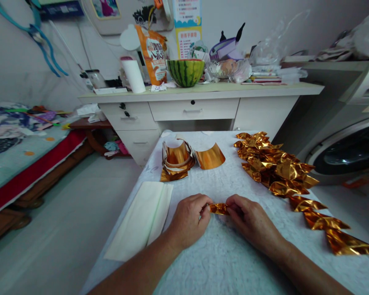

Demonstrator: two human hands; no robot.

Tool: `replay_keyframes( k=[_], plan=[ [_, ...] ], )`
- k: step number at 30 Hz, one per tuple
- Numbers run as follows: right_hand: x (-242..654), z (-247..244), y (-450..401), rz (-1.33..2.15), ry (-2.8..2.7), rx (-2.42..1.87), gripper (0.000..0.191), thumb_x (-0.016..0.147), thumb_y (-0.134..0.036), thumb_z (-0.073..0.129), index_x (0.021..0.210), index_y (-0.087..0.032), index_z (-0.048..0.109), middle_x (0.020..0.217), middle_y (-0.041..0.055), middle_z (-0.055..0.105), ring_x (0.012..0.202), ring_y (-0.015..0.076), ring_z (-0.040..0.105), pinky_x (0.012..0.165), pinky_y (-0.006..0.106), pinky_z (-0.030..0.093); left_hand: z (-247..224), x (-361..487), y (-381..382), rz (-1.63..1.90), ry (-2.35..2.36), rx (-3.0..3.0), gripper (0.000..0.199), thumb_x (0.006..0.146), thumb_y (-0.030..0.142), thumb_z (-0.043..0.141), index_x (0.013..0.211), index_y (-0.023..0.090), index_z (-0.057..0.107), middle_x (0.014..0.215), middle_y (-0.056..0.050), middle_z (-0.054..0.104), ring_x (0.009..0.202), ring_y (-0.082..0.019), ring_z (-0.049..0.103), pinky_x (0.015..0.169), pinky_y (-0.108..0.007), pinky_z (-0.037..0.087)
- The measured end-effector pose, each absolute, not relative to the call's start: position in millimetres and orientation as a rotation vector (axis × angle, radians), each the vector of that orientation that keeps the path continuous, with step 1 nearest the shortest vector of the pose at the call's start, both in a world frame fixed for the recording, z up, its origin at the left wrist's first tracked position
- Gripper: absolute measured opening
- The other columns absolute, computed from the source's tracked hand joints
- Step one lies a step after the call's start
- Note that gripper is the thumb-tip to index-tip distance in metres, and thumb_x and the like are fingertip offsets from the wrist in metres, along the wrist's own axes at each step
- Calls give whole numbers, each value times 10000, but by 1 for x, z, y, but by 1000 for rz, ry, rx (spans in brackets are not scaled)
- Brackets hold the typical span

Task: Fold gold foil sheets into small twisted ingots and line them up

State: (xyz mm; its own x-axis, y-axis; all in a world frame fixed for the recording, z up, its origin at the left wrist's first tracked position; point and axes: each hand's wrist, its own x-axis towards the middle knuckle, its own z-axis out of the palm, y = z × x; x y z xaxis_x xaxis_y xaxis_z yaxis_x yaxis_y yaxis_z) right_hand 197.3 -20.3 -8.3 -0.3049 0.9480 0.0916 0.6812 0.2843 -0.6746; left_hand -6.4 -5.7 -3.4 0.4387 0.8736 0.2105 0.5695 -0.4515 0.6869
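Observation:
Between my two hands, just above the table, is a small folded piece of gold foil paper (219, 209). My left hand (192, 217) pinches its left end, and my right hand (247, 215) pinches its right end. Beyond them lie a curled stack of gold foil sheets (176, 157) and a single curved gold sheet (211, 156). Along the table's right side runs a heap of folded gold foil pieces (272, 164), trailing toward the near right corner. A pale paper stack (138, 219) lies flat left of my left hand.
The cloth-covered table (203, 254) reaches a white desk (193, 110) with a halved watermelon (186, 73), an orange snack bag (153, 55) and a white paper roll (133, 76) on top. A washing machine (347, 123) stands right, a bed (24, 155) left.

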Motion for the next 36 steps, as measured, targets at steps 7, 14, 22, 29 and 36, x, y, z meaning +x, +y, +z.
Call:
replay_keyframes(
  k=[7, 14, 22, 29, 36],
  plan=[
    [204, -1, -21, 916, -2039, -1251, 109, 994, -285, 411, 968, -230, 501, 702, -38, 517, 618, 123, 494, 578, 237, 353, 3, -12, -6, 794, 1154, 2038, 170, 868, 115, 457, 960, 190, 578, 727, 32, 577, 681, -132, 557, 667, -243, 383],
    [211, 2, -21, 1440, -1794, -1118, 298, 980, -445, 462, 842, -197, 553, 699, -31, 486, 641, 112, 440, 589, 228, 345, -1, -14, -1, 801, 1019, 1626, 120, 903, 225, 466, 889, 182, 577, 643, 50, 501, 601, -104, 505, 590, -217, 372],
    [217, 4, -17, 1784, -1459, -983, 279, 835, -414, 711, 917, -173, 598, 792, -1, 602, 669, 103, 492, 608, 215, 374, -2, -14, 7, 761, 906, 1181, 225, 782, 322, 662, 874, 117, 644, 719, -17, 631, 572, -87, 517, 547, -202, 395],
    [223, -7, -16, 1886, -1201, -935, 250, 836, -396, 717, 890, -174, 615, 753, 14, 646, 631, 104, 530, 604, 222, 402, -7, -17, 8, 748, 770, 1061, 312, 714, 301, 745, 948, 113, 661, 789, -44, 683, 595, -100, 579, 602, -227, 427],
    [221, -7, -15, 1752, -1225, -944, 220, 778, -359, 772, 880, -189, 676, 875, -13, 538, 723, 103, 466, 658, 220, 372, -5, -17, 9, 841, 787, 1161, 267, 667, 331, 799, 811, 132, 693, 854, -18, 606, 767, -122, 537, 695, -233, 392]
  ],
)
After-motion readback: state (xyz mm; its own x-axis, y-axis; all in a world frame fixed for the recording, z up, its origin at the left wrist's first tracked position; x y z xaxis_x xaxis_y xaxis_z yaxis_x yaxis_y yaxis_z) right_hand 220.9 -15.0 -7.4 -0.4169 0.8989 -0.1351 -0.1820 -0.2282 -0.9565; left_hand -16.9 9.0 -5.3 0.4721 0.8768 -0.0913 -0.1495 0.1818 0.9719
